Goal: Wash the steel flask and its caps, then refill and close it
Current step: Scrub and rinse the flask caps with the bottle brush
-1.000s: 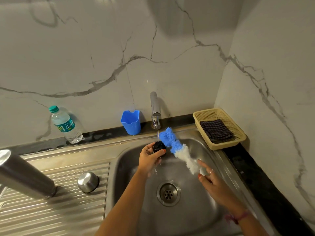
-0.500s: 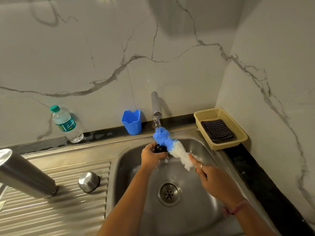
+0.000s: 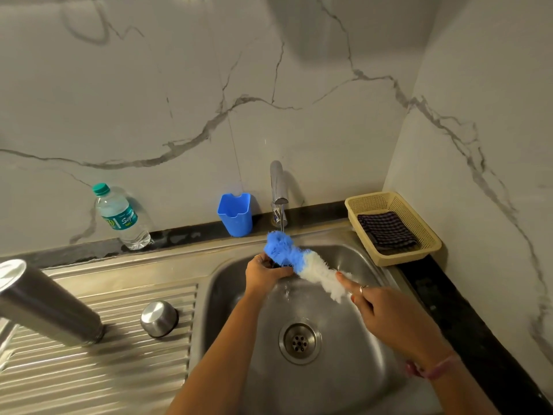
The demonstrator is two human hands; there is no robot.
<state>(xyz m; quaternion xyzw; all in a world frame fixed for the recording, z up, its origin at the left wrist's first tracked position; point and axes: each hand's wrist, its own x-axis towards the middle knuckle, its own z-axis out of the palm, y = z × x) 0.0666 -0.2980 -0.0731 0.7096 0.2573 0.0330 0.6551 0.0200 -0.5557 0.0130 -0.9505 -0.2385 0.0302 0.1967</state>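
Observation:
My left hand [image 3: 264,272] grips a small black inner cap [image 3: 278,265] over the sink, under the tap's thin stream; the cap is mostly hidden by fingers and brush. My right hand [image 3: 386,313] holds the handle end of a blue and white bottle brush [image 3: 302,262], whose blue tip presses on the cap. The steel flask [image 3: 48,307] stands upside down on the ribbed drainboard at the left. A round steel outer cap [image 3: 159,319] sits on the drainboard beside the basin.
The tap [image 3: 278,190] runs into the steel sink [image 3: 227,295], drain [image 3: 299,342] at its middle. A blue plastic cup [image 3: 235,214] and a water bottle [image 3: 121,218] stand on the back ledge. A beige basket [image 3: 419,232] with a dark checked cloth [image 3: 386,230] sits at the right.
The brush has swung left and down onto the black cap; my right hand moved up and left with it. My left hand stayed under the stream.

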